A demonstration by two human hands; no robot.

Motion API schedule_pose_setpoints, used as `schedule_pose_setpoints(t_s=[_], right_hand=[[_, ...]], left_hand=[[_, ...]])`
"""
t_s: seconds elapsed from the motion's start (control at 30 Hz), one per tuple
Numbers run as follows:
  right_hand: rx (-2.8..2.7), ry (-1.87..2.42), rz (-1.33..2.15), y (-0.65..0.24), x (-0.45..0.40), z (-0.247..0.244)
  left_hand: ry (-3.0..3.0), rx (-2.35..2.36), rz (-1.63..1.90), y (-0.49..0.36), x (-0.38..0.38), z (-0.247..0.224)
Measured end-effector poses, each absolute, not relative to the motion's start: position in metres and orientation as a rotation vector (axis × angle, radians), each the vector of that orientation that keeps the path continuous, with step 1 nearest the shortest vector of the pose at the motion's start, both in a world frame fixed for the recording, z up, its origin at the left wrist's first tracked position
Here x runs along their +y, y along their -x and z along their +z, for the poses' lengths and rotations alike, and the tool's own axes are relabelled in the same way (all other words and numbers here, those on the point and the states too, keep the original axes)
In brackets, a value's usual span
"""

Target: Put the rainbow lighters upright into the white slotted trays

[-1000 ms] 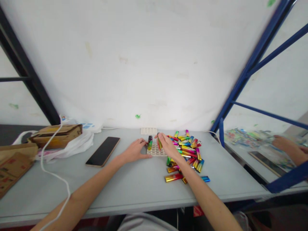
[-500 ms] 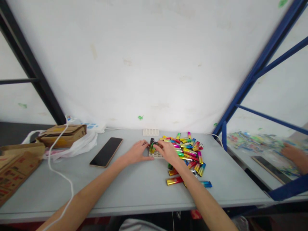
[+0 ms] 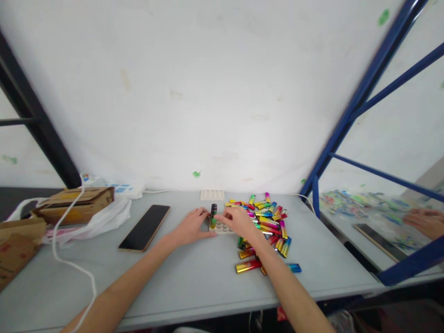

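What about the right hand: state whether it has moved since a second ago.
Yes, right hand: fingertips lower and further left in view, judged against the white tray by the wall.

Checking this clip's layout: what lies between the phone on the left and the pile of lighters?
The head view shows, from phone to pile: the left hand, the pale tray with at least one upright lighter, then the right hand.

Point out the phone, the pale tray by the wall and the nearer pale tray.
Phone (image 3: pixel 144 228): head view, middle of its dark screen.
Pale tray by the wall (image 3: pixel 212 195): head view, middle of its gridded top.
Nearer pale tray (image 3: pixel 222 228): head view, uncovered part of its gridded top.
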State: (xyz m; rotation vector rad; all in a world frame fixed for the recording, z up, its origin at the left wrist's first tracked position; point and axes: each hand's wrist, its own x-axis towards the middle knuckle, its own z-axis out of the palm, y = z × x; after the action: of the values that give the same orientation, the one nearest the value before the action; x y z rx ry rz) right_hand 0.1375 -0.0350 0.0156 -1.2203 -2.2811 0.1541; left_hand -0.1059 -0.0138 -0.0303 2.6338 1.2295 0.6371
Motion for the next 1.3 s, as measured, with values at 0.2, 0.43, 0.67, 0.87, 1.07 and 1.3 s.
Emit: schedule_pose_setpoints(t_s=[0.2, 0.43, 0.67, 0.87, 1.07, 1.3], right_hand=[[-2.040, 1.574, -0.029, -0.203, -0.003, 0.011], [-2.138, 1.856, 0.069, -0.228, 0.014, -0.004], [-2.138, 1.909, 0.083, -0.227, 0.015, -0.005], [-2.097, 1.928, 0.062, -0.221, 0.016, -0.011], [-1.980, 1.847, 0.010, -0.228, 0.016, -0.009], [-1.280, 1.302, 0.497, -0.230, 0.017, 0.000]], left_hand=[[-2.611, 1.238, 0.622, 0.105, -0.015, -0.027], [-2.597, 1.241, 0.630, 0.105, -0.015, -0.025], [-2.601, 1.252, 0.617, 0.105, -0.015, -0.024], [-2.595, 1.267, 0.584, 0.105, -0.014, -0.024], [-2.595, 1.246, 0.613, 0.105, -0.014, -0.025], [-2.609, 1.235, 0.606, 0.106, -0.014, -0.024]])
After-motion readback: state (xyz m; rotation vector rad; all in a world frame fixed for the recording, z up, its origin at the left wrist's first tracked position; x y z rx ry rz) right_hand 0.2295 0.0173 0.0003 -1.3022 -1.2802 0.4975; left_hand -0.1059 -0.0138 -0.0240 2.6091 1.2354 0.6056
